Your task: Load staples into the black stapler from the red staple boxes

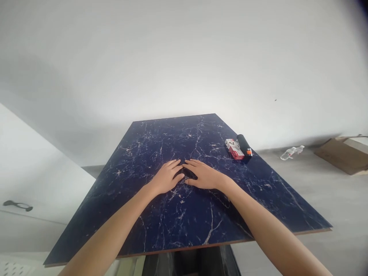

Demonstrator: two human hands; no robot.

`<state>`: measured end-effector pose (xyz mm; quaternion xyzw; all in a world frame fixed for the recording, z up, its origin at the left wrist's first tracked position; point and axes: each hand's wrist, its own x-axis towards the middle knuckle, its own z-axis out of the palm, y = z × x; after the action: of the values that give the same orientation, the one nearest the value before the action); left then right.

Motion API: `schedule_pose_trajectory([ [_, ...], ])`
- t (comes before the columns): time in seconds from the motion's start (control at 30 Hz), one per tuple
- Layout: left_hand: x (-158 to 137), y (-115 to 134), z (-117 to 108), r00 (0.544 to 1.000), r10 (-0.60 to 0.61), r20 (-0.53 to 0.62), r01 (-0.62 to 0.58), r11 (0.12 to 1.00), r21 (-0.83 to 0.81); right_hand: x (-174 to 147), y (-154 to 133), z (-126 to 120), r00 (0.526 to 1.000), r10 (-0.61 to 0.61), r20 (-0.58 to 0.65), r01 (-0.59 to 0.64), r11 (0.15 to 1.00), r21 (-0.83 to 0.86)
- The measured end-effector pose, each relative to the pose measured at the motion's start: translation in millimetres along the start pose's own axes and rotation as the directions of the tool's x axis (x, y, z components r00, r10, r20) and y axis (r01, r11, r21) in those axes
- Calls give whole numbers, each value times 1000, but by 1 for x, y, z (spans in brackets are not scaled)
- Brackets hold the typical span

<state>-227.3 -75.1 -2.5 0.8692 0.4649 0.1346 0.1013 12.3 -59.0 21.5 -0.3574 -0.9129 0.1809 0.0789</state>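
Table (175, 134), blue marbled top, at ctr. Cardboard box (335, 155) on floor (296, 184), R side; contents n/v. L hand (167, 176) and R hand (207, 175): palms down on table, digits slightly spread, nothing gripped, tips close together. Blk cylinder (243, 142) near table's R edge, beside red/wht box (235, 150), contents n/v.

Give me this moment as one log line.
left hand: palm down over table; right hand: palm down, fingertips near left's; beneath right hand: unclear; table's right side: box beside black cylinder; floor: carton
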Motion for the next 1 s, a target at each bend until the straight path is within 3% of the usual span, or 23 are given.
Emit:
schedule_pose_trajectory([
  [1.0,-1,0,1,1000,-14,17,14,1000,-15,4,0,-2,998,59,1,-59,996,62],
])
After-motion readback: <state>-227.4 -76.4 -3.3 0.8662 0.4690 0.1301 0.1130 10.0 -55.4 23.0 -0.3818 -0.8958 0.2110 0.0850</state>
